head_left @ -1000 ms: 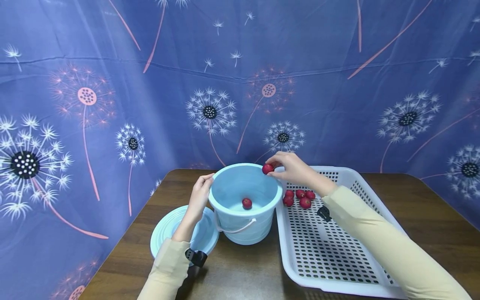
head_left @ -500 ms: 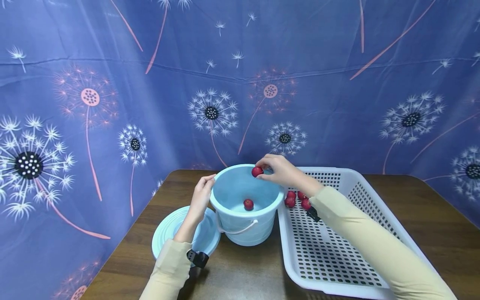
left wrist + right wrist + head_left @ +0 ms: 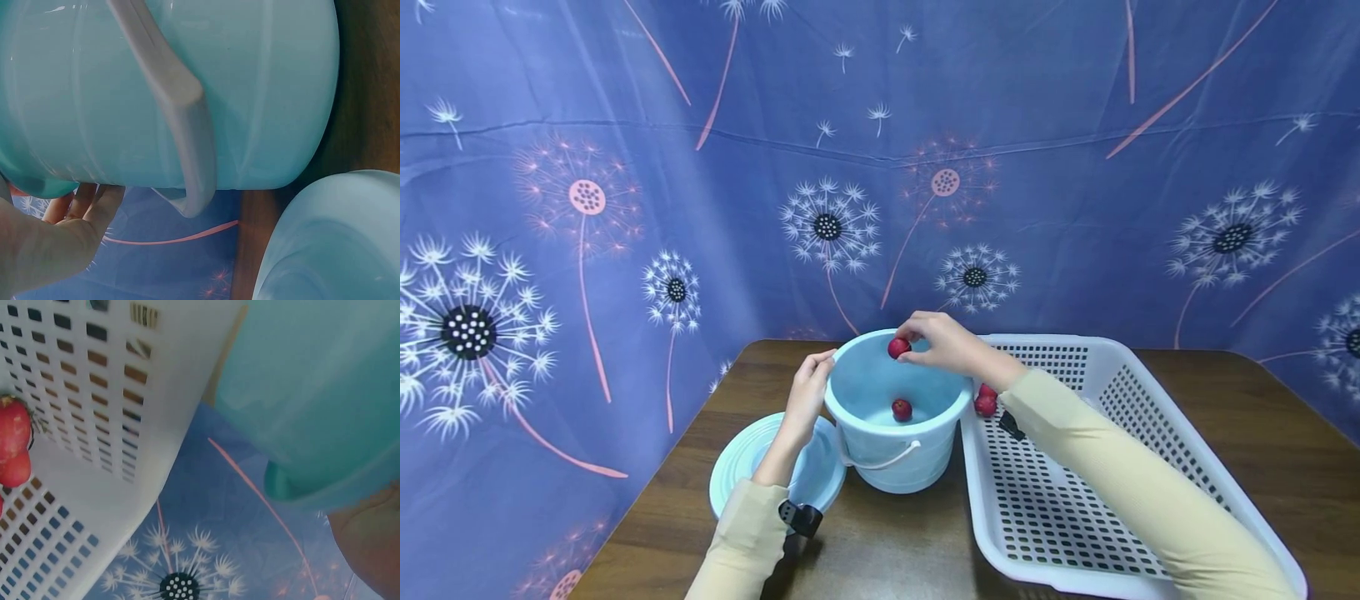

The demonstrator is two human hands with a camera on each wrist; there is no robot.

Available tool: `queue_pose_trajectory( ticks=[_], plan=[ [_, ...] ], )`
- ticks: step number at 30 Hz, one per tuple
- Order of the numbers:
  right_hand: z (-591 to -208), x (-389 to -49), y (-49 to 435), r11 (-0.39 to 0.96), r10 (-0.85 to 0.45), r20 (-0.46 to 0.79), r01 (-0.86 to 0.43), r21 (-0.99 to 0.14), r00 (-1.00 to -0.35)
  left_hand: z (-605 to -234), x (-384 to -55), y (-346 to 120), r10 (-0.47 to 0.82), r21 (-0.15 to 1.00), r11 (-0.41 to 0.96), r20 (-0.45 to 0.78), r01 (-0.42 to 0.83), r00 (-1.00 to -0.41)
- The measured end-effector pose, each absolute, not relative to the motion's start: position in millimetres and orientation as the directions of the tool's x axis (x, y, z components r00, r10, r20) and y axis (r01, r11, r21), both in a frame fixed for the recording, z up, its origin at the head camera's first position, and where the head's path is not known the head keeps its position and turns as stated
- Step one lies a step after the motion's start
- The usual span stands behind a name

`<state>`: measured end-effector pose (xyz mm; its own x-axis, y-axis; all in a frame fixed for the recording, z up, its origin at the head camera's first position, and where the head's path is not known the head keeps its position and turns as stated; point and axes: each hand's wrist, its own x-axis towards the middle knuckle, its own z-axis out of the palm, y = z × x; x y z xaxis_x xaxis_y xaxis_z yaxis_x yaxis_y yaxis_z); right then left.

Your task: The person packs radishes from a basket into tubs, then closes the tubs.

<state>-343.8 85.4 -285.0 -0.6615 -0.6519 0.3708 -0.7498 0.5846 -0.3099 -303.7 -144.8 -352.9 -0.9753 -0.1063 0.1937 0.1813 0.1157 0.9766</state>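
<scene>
A light blue bucket (image 3: 902, 478) stands on the table with its pale handle (image 3: 889, 461) hanging down in front. My left hand (image 3: 805, 396) holds the left side of its rim, fingers outside in the left wrist view. Between the thumb and fingers of my right hand (image 3: 946, 343) is a small round red radish (image 3: 898, 347), pinched above the bucket's opening near the back. Another red radish (image 3: 902, 409) lies on the bucket's bottom. The right wrist view shows the bucket wall (image 3: 312, 381) but not the pinched radish.
Right of the bucket is a white perforated basket (image 3: 981, 517) with red radishes (image 3: 985, 405) in its left back part, partly hidden by my right arm. A light blue round lid (image 3: 737, 454) lies left, under my left forearm. Behind the wooden table (image 3: 887, 550) hangs a blue dandelion-print cloth (image 3: 880, 75).
My right hand has moved left with the radish, from the bucket's right rim to over its opening. The left hand keeps its hold on the rim. The view has shifted slightly.
</scene>
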Motion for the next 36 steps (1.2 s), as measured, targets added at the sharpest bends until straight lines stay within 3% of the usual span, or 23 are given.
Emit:
queue_pose_trajectory(
  ticks=[28,36],
  plan=[
    [-308.3,-344.6,67.3,0.579,-0.715,0.308,-0.779,-0.242,-0.627,-357.4,-306.2,-139.8,-0.111,0.973,0.124,0.208,0.195,-0.972],
    [-305.4,-346.4,64.6,0.563,-0.713,0.315,-0.779,-0.276,-0.627,-353.4,-307.3,-141.9,-0.110,0.975,0.117,0.200,0.188,-0.973]
  ],
)
